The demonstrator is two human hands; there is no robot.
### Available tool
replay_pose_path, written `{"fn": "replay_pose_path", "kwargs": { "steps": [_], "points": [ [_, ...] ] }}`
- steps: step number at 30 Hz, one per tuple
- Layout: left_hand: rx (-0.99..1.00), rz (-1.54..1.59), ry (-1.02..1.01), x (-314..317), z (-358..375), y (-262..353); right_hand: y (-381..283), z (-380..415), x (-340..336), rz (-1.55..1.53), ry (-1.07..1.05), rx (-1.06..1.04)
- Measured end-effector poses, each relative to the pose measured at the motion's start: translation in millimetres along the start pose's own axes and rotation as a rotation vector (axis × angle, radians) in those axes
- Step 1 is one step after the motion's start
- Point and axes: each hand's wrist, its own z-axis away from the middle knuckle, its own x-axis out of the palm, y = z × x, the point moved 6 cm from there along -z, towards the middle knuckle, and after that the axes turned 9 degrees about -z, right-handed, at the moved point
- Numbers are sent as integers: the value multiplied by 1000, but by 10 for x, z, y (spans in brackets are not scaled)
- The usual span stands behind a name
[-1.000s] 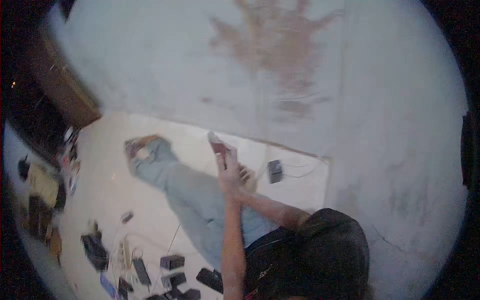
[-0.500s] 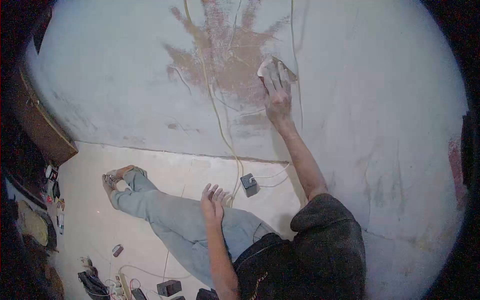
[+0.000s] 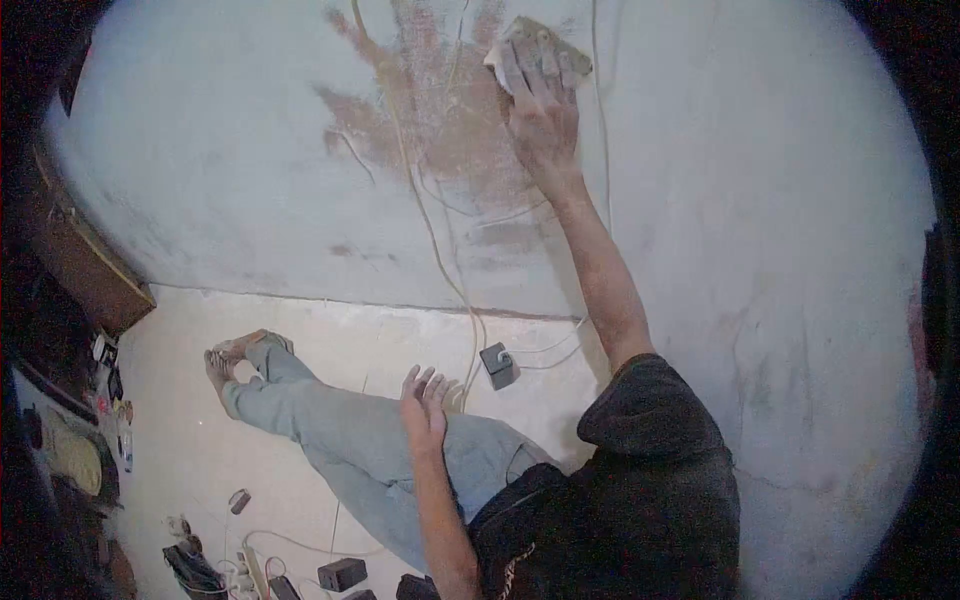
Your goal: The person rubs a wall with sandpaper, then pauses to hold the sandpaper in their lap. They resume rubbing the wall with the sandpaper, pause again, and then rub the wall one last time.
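Sandpaper, pressed flat under the right hand, has climbed higher up the reddish wall patch, while the left hand rests open, empty, below the patch.

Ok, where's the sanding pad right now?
Head view, top centre: the sanding pad is pressed flat against the wall under the right hand, beside the brown patch.
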Motion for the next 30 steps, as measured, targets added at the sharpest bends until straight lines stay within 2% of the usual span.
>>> {"fn": "replay_pose_path", "kwargs": {
  "steps": [3, 5, 6, 7, 8, 9, 10, 11, 13, 15, 16, 17, 18, 20, 22, 24, 25, 26, 28, 29, 30],
  "points": [
    [0, 2, 8, -43, 37, -20, -5, 143, -18, -12, 2, 48],
    [21, 4, 14, 21, 27, 80, 43, 525, 50, 73, -95, 64],
    [-14, 31, 43, 118, 121, 119, 228, 971, 302, 142, -437, 272],
    [-39, 66, 89, 171, 204, 120, 304, 1205, 242, -137, -253, 463],
    [65, -40, 60, 68, 239, 180, 25, 1338, 65, -1, -188, 18],
    [109, -185, -8, 102, 124, 70, 295, 1698, 310, 177, -324, 51],
    [106, -75, 2, 32, 39, -1, 285, 1551, 216, -383, -76, 346],
    [96, 37, -9, -10, 3, -55, 344, 1600, 262, -240, -232, 192],
    [107, 70, 27, -18, 31, -22, 79, 1285, 113, 97, -43, 114],
    [12, 62, 41, 47, 96, 62, -79, 1136, 100, 95, -30, 101],
    [23, 73, 51, 54, 90, 69, -109, 1109, 51, 122, -19, 101],
    [15, 63, 53, 62, 93, 64, -152, 1140, 95, 452, -220, 12],
    [5, 48, 56, 58, 101, 63, -143, 1173, 139, 439, -220, 7],
    [31, 46, 57, 29, 89, 46, -41, 1198, 162, 213, -127, 223],
    [69, 28, 52, 2, 37, 64, -47, 1217, 210, 91, -83, 254],
    [62, 38, 52, -21, 37, 18, -69, 1243, 188, 189, -57, 186],
    [50, 53, 54, -3, 85, 52, -113, 1152, 161, 354, -110, 159],
    [50, 51, 63, -19, 85, 43, -183, 1054, 74, 347, -115, 162],
    [48, 66, 40, -20, 57, 29, -205, 1013, 155, 669, -580, 250],
    [47, 58, 51, -36, 71, 46, -136, 1032, 219, 658, -588, 256],
    [50, 62, 42, -22, 74, 56, -43, 971, 219, 527, -330, 194]
  ]
}}
